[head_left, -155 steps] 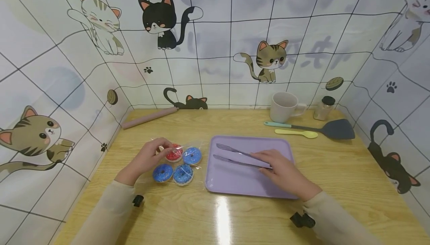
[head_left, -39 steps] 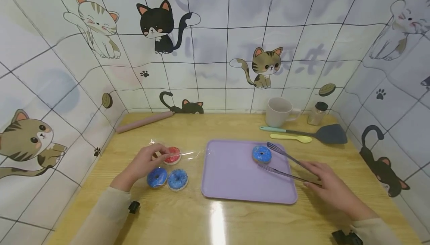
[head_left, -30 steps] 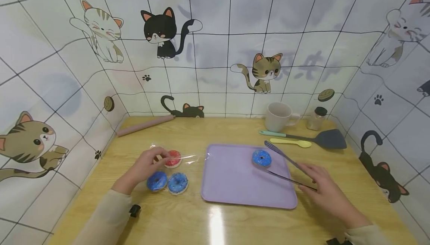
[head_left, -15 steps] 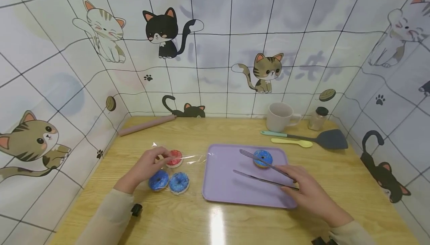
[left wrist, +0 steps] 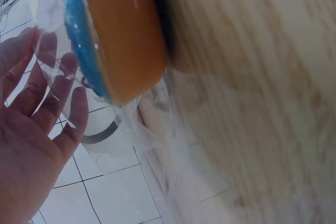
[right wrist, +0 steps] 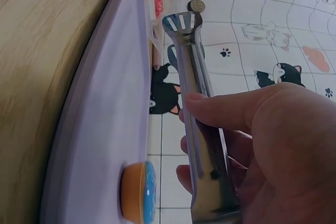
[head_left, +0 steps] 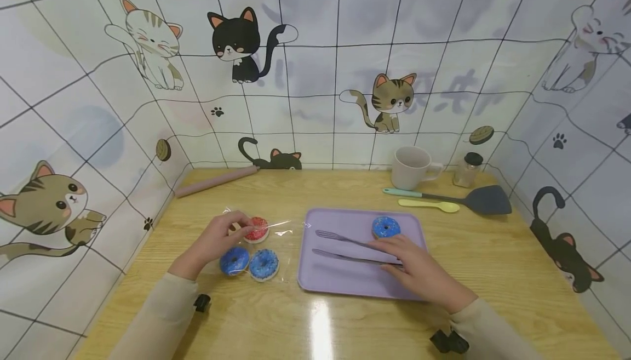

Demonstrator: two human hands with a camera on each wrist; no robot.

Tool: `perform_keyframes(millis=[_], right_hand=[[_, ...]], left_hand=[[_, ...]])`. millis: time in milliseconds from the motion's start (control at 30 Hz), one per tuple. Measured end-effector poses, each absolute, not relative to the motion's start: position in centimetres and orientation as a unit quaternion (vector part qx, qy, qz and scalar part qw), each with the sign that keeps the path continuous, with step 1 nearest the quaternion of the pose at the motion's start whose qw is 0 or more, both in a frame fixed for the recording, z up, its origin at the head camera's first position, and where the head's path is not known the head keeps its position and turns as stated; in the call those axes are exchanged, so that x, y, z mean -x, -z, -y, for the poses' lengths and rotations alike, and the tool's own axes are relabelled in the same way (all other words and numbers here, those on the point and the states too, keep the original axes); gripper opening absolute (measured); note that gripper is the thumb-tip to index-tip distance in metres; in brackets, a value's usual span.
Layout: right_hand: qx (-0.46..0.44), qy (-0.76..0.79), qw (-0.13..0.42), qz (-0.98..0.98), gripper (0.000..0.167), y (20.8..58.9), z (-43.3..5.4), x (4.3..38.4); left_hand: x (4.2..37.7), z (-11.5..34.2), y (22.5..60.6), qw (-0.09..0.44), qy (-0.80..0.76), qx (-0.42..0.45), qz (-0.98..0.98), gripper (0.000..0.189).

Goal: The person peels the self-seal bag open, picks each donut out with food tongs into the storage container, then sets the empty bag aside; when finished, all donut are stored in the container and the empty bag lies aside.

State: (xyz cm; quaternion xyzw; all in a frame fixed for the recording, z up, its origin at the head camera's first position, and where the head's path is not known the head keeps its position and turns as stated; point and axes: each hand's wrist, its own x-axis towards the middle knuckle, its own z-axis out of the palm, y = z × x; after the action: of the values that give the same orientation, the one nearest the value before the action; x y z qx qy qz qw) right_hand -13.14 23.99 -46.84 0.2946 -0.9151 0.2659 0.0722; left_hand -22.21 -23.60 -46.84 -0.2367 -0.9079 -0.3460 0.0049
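Observation:
In the head view my left hand pinches the clear plastic bag beside a red-topped doughnut. Two blue doughnuts, a plain one and a sprinkled one, lie nearer the front; film overlaps them. The left wrist view has fingertips on thin film and an orange-sided doughnut close by. My right hand grips metal tongs, their arms spread above the purple tray. On the tray's far right part sits another blue doughnut. Nothing lies between the tong tips.
Along the back stand a mug and a black-lidded jar. In front of them lie a dark spatula and a yellow spoon. A rolling pin rests at back left. Cat-printed sheeting encloses the table.
A blue doughnut went from the bag area onto the tray, and the tongs let it go. Over the last second the right hand has swung the tongs leftward; the left hand stays at the bag.

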Motion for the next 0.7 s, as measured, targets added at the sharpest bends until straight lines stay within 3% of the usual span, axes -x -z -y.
perform_keyframes(millis=[367, 700], right_hand=[[-0.328, -0.237, 0.028, 0.914, 0.052, 46.4, -20.2, 15.0], [-0.376, -0.248, -0.004, 0.893, 0.056, 46.5, -17.8, 16.0]], left_hand=[[22.1, 23.5, 46.4, -0.004, 0.348, 0.225, 0.91, 0.008], [22.0, 23.1, 46.1, -0.006, 0.344, 0.227, 0.911, 0.006]])
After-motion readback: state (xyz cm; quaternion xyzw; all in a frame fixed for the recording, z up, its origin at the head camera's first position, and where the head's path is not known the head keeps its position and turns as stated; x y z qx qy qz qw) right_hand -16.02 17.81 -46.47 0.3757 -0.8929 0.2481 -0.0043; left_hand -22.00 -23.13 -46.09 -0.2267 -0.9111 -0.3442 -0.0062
